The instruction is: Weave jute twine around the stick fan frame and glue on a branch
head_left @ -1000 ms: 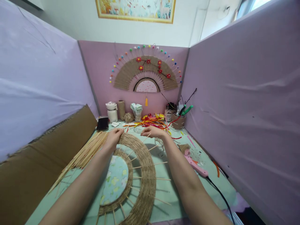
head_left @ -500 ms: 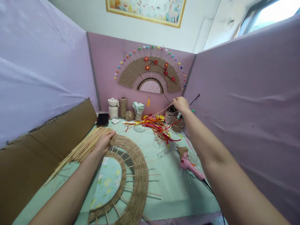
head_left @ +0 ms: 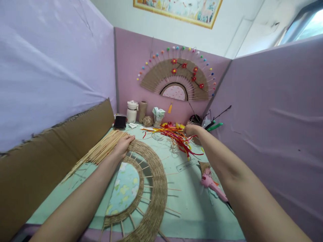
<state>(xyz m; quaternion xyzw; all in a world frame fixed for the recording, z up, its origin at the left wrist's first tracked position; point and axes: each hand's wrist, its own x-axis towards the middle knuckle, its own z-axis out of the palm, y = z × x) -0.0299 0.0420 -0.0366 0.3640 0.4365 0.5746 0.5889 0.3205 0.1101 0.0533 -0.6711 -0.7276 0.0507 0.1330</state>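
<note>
A half-round woven fan [head_left: 159,181] lies at the near left of the table, twine wound over thin sticks that poke past its outer edge. At its centre is a half circle of blue flowered cloth [head_left: 124,188]. My left hand [head_left: 123,145] is closed on the fan's upper end, beside a pile of thin bamboo sticks [head_left: 103,148]. Stretched far forward, my right hand [head_left: 191,130] has curled fingers, partly hidden, by a heap of red and yellow pipe cleaners [head_left: 176,138]. The twine strand it pinched earlier is hard to make out now.
A pink glue gun [head_left: 212,184] with a cord lies at right, near a clear ruler [head_left: 185,165]. A white jar [head_left: 132,112], twine spool [head_left: 142,111] and twine ball [head_left: 147,121] stand at the back. A cardboard strip [head_left: 63,144] lines the left; a finished fan [head_left: 156,76] hangs behind.
My right hand has come down from above the pots at the back right to the table beside the pipe cleaners. My left hand keeps its hold on the fan. The view has shifted left.
</note>
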